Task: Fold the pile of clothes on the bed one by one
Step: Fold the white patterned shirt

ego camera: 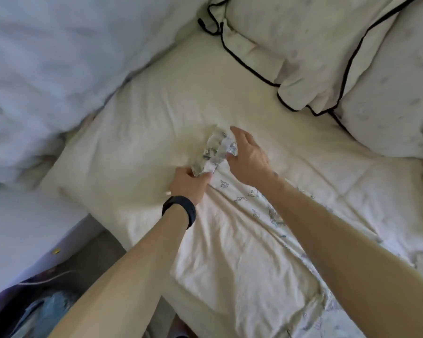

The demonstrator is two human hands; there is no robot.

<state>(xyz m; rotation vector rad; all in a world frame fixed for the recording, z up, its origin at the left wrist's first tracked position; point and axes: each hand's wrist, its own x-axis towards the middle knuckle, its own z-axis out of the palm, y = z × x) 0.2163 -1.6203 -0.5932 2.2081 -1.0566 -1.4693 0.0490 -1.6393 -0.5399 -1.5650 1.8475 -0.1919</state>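
**Left hand (188,182) closed on a small crumpled white cloth with grey-green print (214,152)**

Its fingers were curled round the near end of the cloth, which was held over a cream fabric pillow (144,123) on the bed. A black wristband (180,211) was worn on that wrist. The right hand (248,157) was held at the cloth's far end, fingers straight and spread, thumb at the cloth's edge; nothing was gripped by it. Beneath both forearms a white fabric with small blue drawings (242,252) was spread flat on the bed. Whether the crumpled cloth was part of it could not be told. White pillows piped in black (303,45) were stacked farther off, and a pale blue duvet (47,57) was heaped at the left.
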